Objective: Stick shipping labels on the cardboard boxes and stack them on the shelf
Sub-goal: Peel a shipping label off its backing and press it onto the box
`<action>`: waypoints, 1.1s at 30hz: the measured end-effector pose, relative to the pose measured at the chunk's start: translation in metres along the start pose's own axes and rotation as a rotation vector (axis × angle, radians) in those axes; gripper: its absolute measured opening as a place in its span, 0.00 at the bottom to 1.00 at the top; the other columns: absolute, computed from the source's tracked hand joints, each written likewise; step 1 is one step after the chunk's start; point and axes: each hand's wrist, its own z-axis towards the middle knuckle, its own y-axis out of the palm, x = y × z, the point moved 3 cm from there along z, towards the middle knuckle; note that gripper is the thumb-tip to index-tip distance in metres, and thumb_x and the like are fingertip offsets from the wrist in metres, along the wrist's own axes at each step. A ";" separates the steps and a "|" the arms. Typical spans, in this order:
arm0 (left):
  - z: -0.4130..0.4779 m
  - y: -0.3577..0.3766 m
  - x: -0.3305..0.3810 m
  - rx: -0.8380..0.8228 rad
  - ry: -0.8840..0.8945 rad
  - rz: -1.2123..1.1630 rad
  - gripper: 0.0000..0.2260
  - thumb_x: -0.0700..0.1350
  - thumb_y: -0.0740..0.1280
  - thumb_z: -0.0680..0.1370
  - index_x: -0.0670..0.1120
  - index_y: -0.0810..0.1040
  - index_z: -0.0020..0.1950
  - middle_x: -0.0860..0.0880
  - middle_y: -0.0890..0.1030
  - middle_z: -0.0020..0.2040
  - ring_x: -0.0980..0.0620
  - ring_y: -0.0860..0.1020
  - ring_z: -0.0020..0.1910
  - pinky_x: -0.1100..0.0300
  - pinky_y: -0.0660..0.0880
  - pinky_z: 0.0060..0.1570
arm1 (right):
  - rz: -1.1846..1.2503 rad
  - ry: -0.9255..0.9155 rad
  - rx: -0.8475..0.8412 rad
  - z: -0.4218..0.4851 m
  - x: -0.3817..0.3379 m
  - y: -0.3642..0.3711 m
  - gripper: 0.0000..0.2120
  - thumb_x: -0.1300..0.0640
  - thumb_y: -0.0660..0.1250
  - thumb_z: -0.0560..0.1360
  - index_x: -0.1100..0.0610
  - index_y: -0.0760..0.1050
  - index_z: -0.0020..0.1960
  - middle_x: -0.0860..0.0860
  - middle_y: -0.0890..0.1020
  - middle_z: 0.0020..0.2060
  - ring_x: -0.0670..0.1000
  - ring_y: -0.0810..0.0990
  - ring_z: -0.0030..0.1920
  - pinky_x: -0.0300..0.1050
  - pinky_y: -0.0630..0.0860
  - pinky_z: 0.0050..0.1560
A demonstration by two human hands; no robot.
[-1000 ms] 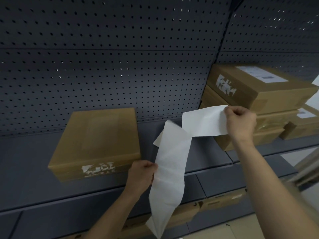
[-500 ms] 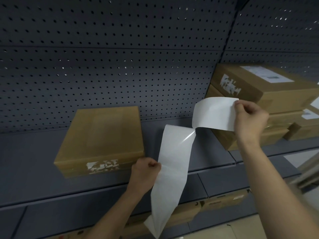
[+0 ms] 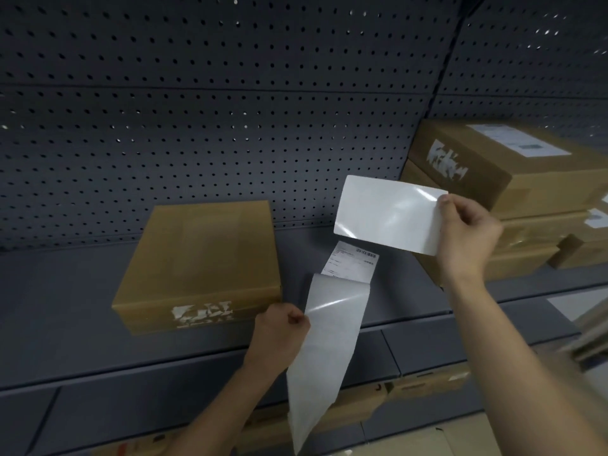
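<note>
Change: since half a second ago our peeled label point(image 3: 388, 218) comes fully free of the backing strip point(image 3: 325, 350); before, the two were joined at a corner, and now there's a clear gap between them.
Right hand: our right hand point(image 3: 467, 238) pinches the right edge of the peeled label, thumb on the near side and fingers curled behind. We hold it up in the air, tilted a bit, glossy side toward us, in front of the stacked boxes.
Left hand: our left hand point(image 3: 279, 334) is curled in a tight fist and pinches the left edge of the backing strip, just in front of the shelf lip.
Backing strip: it hangs down long and shiny from our left hand, past the shelf edge. Its top folds over, and one more printed label point(image 3: 352, 261) with a barcode shows just above the fold.
Plain box point(image 3: 200, 255): sits flat on the shelf point(image 3: 65, 307), left of both hands, top bare, torn white marks on its front face.
Stacked boxes point(image 3: 513, 192): piled on the same shelf at the right, and the top one already wears a stuck label point(image 3: 516, 144).
Pegboard point(image 3: 197, 126): dark perforated panel behind everything.
Lower boxes point(image 3: 424, 386): a few more cartons sit under the shelf, kinda blurry.
</note>
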 end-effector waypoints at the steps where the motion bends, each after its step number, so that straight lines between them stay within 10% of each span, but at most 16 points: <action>1: -0.002 -0.002 0.000 0.009 0.016 0.025 0.08 0.43 0.66 0.78 0.48 0.81 0.40 0.52 0.81 0.36 0.58 0.80 0.37 0.69 0.74 0.36 | -0.004 -0.005 -0.023 -0.003 0.002 0.003 0.06 0.55 0.68 0.78 0.55 0.83 0.49 0.45 0.82 0.40 0.40 0.78 0.41 0.32 0.75 0.45; 25: -0.024 -0.018 -0.015 0.024 0.110 0.204 0.05 0.51 0.68 0.77 0.53 0.81 0.44 0.57 0.82 0.39 0.60 0.80 0.39 0.61 0.80 0.43 | -0.045 -0.013 -0.261 -0.065 0.005 0.044 0.08 0.59 0.66 0.79 0.50 0.80 0.44 0.64 0.81 0.46 0.45 0.75 0.40 0.30 0.73 0.39; 33: -0.034 -0.087 0.033 0.087 0.151 -0.462 0.10 0.45 0.67 0.80 0.42 0.83 0.43 0.45 0.82 0.34 0.56 0.78 0.32 0.65 0.74 0.33 | -0.013 -0.291 -0.179 -0.091 -0.026 0.057 0.06 0.57 0.64 0.81 0.54 0.81 0.50 0.55 0.80 0.37 0.50 0.76 0.38 0.48 0.75 0.42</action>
